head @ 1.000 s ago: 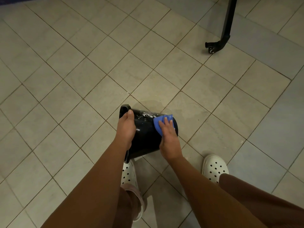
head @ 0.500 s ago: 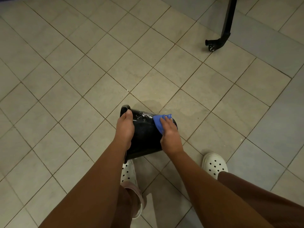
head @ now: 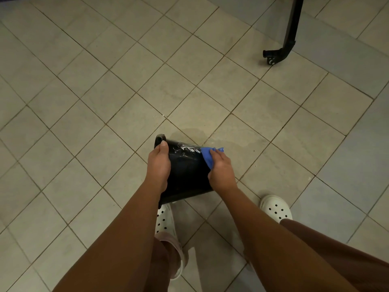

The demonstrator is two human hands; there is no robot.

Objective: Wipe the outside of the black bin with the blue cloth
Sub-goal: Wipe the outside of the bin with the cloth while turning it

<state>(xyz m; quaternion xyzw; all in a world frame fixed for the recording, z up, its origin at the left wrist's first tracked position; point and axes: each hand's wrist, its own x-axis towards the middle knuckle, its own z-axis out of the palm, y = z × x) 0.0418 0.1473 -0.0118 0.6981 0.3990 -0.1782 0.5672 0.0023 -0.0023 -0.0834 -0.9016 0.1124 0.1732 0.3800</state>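
Observation:
The black bin [head: 187,175] is tipped on its side just above the tiled floor, its rim to the left and its base to the right. White smears [head: 187,149] streak its upper side. My left hand [head: 159,165] grips the bin near the rim, thumb on top. My right hand [head: 221,171] holds the blue cloth [head: 207,158] and presses it against the bin's outside near the base. Part of the cloth sticks out past my fingertips; the rest is hidden under my palm.
My feet in white clogs [head: 165,220] [head: 275,208] stand right below the bin. A black furniture leg with a caster [head: 270,60] stands at the upper right. A faint damp patch [head: 231,142] marks the tile beyond the bin.
My right hand has slid the blue cloth a little further up and over the bin's side. My left hand keeps its grip near the rim.

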